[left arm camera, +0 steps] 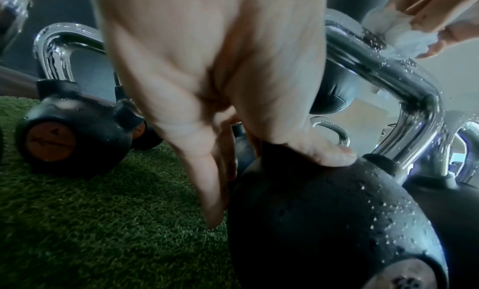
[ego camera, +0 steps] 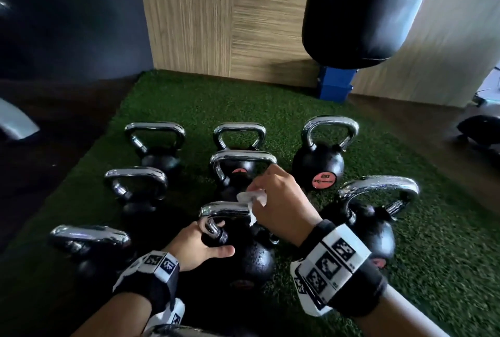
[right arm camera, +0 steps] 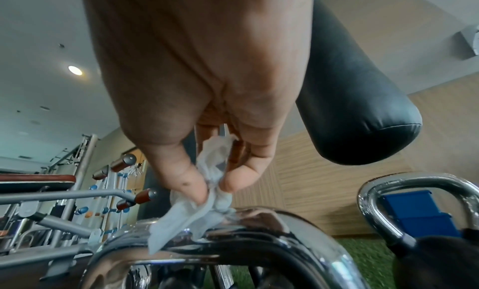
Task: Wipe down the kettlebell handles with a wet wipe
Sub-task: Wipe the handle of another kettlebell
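Observation:
Several black kettlebells with chrome handles stand on green turf [ego camera: 189, 109]. The near middle kettlebell [ego camera: 254, 258] is beaded with water drops. My left hand [ego camera: 201, 246] grips it where the left leg of its handle [ego camera: 224, 208] meets the body. Its fingers curl round the chrome and its thumb [left arm camera: 334, 155] rests on the black body [left arm camera: 324, 221]. My right hand [ego camera: 281, 201] pinches a crumpled white wet wipe [ego camera: 253, 198] between thumb and fingers. It presses the wet wipe [right arm camera: 197, 209] onto the top bar of the same handle [right arm camera: 246, 246], near its right end.
A black punching bag [ego camera: 359, 11] hangs over the turf's far right, above a blue block [ego camera: 335, 84]. A wood-panelled wall [ego camera: 216, 11] closes the back. Other kettlebells crowd both sides, one marked 20 [ego camera: 319, 166]. Dark floor lies left of the turf; metal gym frames [right arm camera: 64, 201] stand beyond.

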`<state>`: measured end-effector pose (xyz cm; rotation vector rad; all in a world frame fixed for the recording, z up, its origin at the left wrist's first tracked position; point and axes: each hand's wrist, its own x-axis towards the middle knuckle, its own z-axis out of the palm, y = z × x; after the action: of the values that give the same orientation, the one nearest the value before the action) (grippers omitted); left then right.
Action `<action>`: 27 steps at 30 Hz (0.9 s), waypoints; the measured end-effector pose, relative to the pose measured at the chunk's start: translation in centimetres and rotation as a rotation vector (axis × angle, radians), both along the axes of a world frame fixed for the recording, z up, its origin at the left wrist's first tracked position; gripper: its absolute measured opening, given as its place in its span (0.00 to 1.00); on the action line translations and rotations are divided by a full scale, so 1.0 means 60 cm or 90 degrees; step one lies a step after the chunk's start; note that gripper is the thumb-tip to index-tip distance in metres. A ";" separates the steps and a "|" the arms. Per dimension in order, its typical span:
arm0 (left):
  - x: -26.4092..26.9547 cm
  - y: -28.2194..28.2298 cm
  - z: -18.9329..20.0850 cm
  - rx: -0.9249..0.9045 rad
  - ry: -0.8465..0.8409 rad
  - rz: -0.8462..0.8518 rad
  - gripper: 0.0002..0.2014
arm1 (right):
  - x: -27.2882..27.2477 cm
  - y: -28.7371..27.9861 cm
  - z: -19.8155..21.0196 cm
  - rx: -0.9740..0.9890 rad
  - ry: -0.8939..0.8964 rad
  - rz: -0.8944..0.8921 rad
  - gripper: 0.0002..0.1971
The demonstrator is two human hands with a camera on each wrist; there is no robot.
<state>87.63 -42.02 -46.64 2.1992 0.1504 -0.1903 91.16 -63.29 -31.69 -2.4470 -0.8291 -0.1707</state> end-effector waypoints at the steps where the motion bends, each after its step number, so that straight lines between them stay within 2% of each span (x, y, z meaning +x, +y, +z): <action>1: -0.002 -0.002 -0.001 -0.006 0.000 0.004 0.38 | 0.003 0.003 -0.004 0.002 -0.004 0.004 0.08; 7: -0.003 -0.007 -0.004 -0.022 -0.002 0.007 0.40 | -0.003 0.005 -0.016 -0.073 -0.059 0.081 0.09; 13: -0.001 -0.009 0.002 0.008 0.018 0.011 0.37 | 0.002 -0.050 -0.028 0.001 -0.031 -0.034 0.07; 16: 0.002 -0.004 -0.001 0.003 0.023 0.007 0.40 | -0.003 -0.055 -0.029 0.025 -0.032 -0.074 0.07; 20: 0.000 -0.004 -0.007 -0.007 0.020 0.018 0.48 | -0.016 -0.050 -0.045 0.067 -0.048 -0.038 0.13; 22: -0.002 -0.003 -0.009 -0.007 0.011 0.023 0.50 | -0.017 -0.066 -0.058 0.119 -0.069 -0.075 0.11; 25: -0.006 -0.005 -0.006 0.006 0.001 0.017 0.43 | -0.011 -0.098 -0.077 0.161 -0.076 -0.151 0.05; 27: -0.006 -0.007 -0.003 0.002 -0.006 0.016 0.39 | -0.009 -0.107 -0.089 0.144 -0.070 -0.178 0.06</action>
<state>87.26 -42.43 -46.83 2.1996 0.1739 -0.1659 90.61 -69.69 -37.03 -2.3432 -0.4773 -0.4795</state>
